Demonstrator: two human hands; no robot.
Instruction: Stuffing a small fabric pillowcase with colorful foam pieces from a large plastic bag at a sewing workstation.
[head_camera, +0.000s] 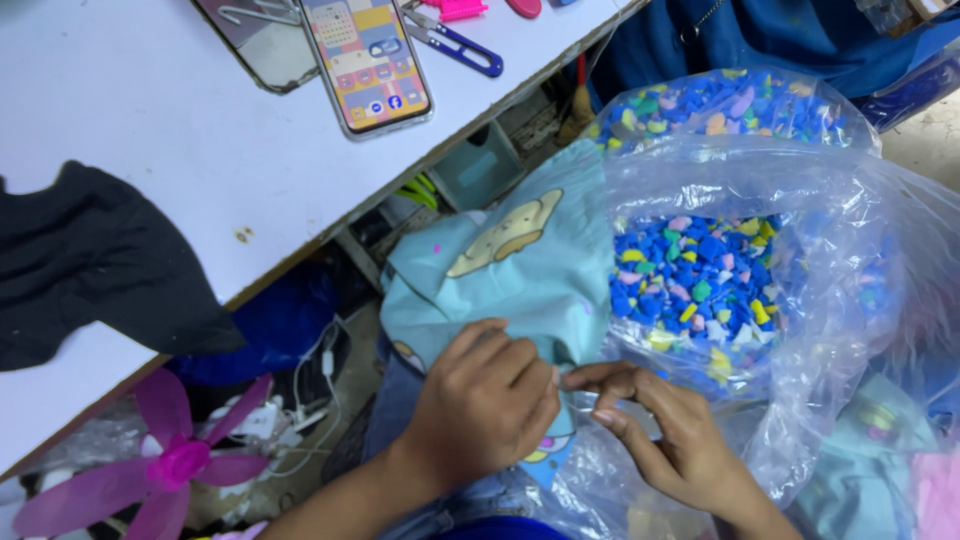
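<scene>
White tabletop (180, 130) lies to your left; your left hand (485, 400) grips the teal printed fabric (510, 270), your right hand (665, 435) pinches its edge beside the clear plastic bag (850, 250) of coloured foam bits (695, 275).

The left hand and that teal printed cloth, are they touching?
Touching. The head view shows the left hand closed over the lower edge of the teal cloth, fingers curled into the fabric, with no gap between them.

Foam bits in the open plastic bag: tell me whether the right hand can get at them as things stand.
Probably yes: the right hand rests at the clear bag, whose mouth gapes open over the foam bits, nothing covering them.
</scene>
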